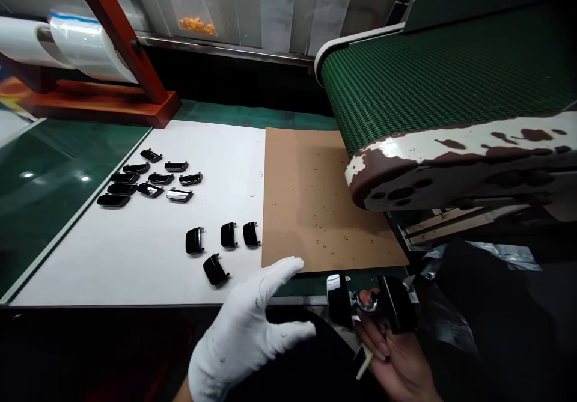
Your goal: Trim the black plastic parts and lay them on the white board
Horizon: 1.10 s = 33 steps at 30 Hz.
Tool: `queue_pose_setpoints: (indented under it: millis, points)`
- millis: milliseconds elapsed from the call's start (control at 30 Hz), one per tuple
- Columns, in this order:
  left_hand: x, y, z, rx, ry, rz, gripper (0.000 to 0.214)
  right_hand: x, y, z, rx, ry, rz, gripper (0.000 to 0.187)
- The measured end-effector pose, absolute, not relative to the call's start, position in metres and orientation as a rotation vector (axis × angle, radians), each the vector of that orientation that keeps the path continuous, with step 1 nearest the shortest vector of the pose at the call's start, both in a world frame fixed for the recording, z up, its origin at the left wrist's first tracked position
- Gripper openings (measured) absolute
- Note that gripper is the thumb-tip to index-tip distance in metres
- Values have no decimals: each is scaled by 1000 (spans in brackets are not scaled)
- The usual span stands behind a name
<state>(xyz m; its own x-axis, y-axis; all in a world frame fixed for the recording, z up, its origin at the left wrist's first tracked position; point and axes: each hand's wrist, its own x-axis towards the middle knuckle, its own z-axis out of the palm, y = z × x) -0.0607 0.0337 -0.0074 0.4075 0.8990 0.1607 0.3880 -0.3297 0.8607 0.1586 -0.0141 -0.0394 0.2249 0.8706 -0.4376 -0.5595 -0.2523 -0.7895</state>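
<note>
My left hand [246,324], in a white glove, is raised at the table's front edge. Its thumb and fingers are spread with nothing between them. Lower right, my bare right hand [394,354] is closed on glossy black plastic parts: one piece [339,303] sticks out to the left and a larger one [396,303] lies over the fingers. A curved shiny bit shows between them. A slim cream-coloured piece [364,360] pokes out below the fingers; its kind is unclear. Nearest my left hand on the white sheet lies a black plastic part [216,269].
Several more black parts [179,195] lie on the white sheet [148,252]. Tiny curled shavings dot the brown cardboard [302,179]. A green conveyor belt [428,71] overhangs the right side. A red-brown wooden stand [103,101] holds film rolls [83,41] at back left.
</note>
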Motion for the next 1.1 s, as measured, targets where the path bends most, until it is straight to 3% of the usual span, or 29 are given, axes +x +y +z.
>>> queue_pose_setpoints:
  millis: [267, 367, 700, 967, 1100]
  points:
    - [-35, 19, -18, 1708, 975, 867, 105, 151, -17, -38, -1088, -285, 1570, 24]
    - [-30, 17, -18, 1741, 957, 889, 110, 151, -21, -38, -1068, -309, 1582, 23]
    - [-15, 22, -12, 1877, 930, 843, 110, 156, -28, -43, -1093, -462, 1551, 19]
    - [-18, 30, -4, 2141, 922, 662, 85, 158, -28, -40, -1205, -519, 1469, 25]
    - [-17, 37, 4, 2206, 891, 491, 86, 156, -29, -39, -1283, -510, 1422, 28]
